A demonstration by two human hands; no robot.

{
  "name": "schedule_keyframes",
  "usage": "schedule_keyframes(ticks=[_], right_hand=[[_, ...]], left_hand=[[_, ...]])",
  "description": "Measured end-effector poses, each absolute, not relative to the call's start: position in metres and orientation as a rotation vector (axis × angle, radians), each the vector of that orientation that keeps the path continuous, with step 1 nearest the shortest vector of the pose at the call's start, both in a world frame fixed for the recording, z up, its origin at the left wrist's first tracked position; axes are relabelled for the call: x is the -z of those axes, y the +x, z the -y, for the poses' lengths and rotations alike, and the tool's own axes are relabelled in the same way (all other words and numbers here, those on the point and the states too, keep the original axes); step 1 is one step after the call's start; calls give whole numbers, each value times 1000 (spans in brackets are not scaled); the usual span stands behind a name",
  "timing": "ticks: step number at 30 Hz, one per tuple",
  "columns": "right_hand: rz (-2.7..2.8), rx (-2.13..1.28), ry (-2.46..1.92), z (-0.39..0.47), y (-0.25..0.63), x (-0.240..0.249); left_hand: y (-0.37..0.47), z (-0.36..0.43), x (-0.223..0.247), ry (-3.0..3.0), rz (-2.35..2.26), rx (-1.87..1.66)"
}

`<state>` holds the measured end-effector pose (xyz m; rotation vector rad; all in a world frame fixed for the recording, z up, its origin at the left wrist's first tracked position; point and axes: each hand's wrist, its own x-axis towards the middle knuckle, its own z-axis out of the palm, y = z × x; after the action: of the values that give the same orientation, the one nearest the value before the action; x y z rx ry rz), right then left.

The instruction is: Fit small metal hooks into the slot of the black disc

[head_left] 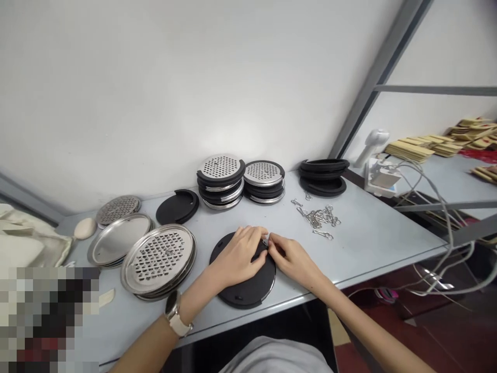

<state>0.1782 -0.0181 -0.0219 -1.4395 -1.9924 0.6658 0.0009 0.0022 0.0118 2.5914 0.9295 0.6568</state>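
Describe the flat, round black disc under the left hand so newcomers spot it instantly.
On the pale grey table, look to the front edge. The flat, round black disc lies there beneath the bare left hand; the other black round pieces sit farther back, untouched.

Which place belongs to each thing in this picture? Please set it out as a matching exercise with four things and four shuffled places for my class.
Things
1. Black disc
2. Watch
3. Metal clips
4. Black rings

Places
A. Stacked at the back of the table, near the grey post
B. Around the left wrist
C. Beneath the left hand
D. In a loose heap on the tabletop, in front of the stack of rings

Right pairs: 1-C, 2-B, 3-D, 4-A
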Motion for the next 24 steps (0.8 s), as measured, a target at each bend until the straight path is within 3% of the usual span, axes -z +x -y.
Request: schedule_keyframes(ticks=[9,24], right_hand=[[2034,-648,-1502,18,174,18],[2077,-666,-1526,15,171,25]], left_hand=[[-4,-8,-17,2724,-1161,-456],[-1,-8,-7,2552,-1238,-550]])
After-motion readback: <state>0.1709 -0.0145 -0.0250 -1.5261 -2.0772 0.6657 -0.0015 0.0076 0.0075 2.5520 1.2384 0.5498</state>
